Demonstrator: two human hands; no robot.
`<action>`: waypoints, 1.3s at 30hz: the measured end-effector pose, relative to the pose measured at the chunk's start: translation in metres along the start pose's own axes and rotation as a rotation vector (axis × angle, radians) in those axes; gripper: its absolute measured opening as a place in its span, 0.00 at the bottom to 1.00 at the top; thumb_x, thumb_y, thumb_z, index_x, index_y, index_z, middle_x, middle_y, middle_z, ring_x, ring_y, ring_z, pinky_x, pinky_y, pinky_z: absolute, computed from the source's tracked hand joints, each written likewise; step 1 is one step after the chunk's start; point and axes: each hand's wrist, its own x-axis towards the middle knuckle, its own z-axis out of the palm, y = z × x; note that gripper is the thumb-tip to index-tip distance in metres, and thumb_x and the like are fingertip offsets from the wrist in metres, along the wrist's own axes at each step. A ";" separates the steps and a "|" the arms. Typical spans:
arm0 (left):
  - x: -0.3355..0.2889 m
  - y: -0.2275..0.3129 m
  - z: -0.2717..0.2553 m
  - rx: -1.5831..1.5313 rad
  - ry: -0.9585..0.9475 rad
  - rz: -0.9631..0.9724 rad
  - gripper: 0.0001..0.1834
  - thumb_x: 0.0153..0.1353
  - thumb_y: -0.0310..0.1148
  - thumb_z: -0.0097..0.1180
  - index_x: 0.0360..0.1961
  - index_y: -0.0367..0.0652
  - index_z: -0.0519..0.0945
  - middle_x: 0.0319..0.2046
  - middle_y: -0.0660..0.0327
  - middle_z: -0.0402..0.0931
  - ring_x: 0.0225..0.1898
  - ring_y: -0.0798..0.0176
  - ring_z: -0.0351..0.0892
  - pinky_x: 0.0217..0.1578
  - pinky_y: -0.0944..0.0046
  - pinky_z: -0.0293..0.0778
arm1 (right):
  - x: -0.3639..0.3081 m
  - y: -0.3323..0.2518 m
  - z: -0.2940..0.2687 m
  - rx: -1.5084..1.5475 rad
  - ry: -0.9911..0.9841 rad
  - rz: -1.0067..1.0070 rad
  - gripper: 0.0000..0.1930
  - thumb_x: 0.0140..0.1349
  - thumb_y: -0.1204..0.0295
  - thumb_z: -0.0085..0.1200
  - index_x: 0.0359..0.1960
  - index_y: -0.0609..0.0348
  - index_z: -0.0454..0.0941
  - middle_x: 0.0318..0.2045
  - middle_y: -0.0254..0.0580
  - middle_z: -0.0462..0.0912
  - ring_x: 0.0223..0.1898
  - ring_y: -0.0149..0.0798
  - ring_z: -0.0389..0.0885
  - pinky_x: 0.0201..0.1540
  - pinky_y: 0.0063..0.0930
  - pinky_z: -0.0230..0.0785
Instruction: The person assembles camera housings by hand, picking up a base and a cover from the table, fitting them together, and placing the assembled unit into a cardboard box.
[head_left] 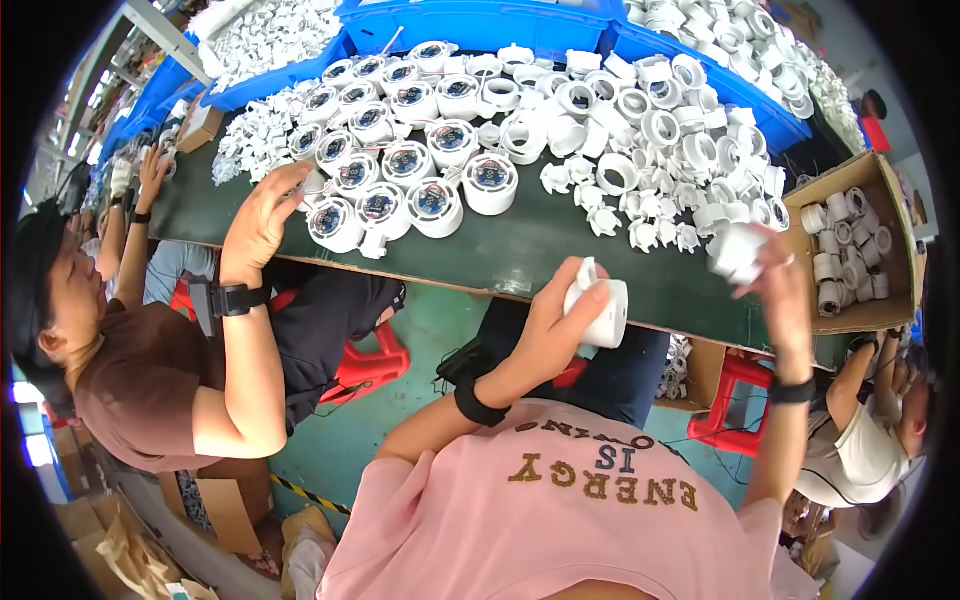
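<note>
My left hand (549, 328) is closed around a white round plastic housing (608, 314) with a small raised tab, just off the table's front edge. To the right, my right hand (782, 280) grips a white plastic ring-like part (738, 254), smeared by motion, near the cardboard box. The two held pieces are well apart. Beyond my left hand, white round housings with circuit boards (435, 203) stand in rows on the dark green table (500, 262). Loose white rings (617, 174) and small clawed white pieces (645, 233) lie heaped farther right.
Blue bins (480, 28) of white parts line the table's back. A cardboard box (855, 322) of white fittings stands at the right. A co-worker's hand (262, 222) is by the housings at left. Red stools (372, 366) stand below; another person sits far right.
</note>
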 end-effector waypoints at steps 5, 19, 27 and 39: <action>0.007 -0.012 0.032 0.258 0.041 0.353 0.17 0.63 0.35 0.52 0.48 0.36 0.68 0.33 0.56 0.73 0.32 0.67 0.72 0.35 0.66 0.70 | -0.043 -0.025 0.093 0.270 -0.243 0.108 0.19 0.67 0.64 0.45 0.54 0.64 0.67 0.37 0.37 0.76 0.30 0.25 0.74 0.27 0.19 0.69; -0.005 -0.007 0.036 0.191 -0.030 0.154 0.13 0.66 0.37 0.46 0.43 0.37 0.68 0.29 0.58 0.74 0.30 0.71 0.70 0.32 0.68 0.68 | -0.070 0.000 0.093 0.341 -0.313 -0.168 0.31 0.54 0.81 0.57 0.61 0.65 0.60 0.47 0.39 0.70 0.45 0.31 0.74 0.47 0.25 0.69; -0.012 0.002 0.045 0.278 -0.046 0.247 0.20 0.65 0.41 0.42 0.46 0.33 0.69 0.35 0.57 0.75 0.34 0.69 0.73 0.35 0.69 0.70 | -0.078 0.005 0.090 0.321 -0.258 -0.305 0.32 0.52 0.75 0.66 0.58 0.66 0.64 0.42 0.41 0.69 0.37 0.31 0.75 0.38 0.23 0.71; -0.013 -0.010 0.046 0.384 -0.109 0.573 0.23 0.62 0.42 0.46 0.48 0.31 0.66 0.37 0.51 0.72 0.35 0.63 0.71 0.37 0.64 0.69 | -0.088 -0.003 0.081 0.423 -0.304 -0.249 0.31 0.54 0.71 0.64 0.58 0.67 0.62 0.42 0.40 0.69 0.38 0.30 0.75 0.38 0.23 0.71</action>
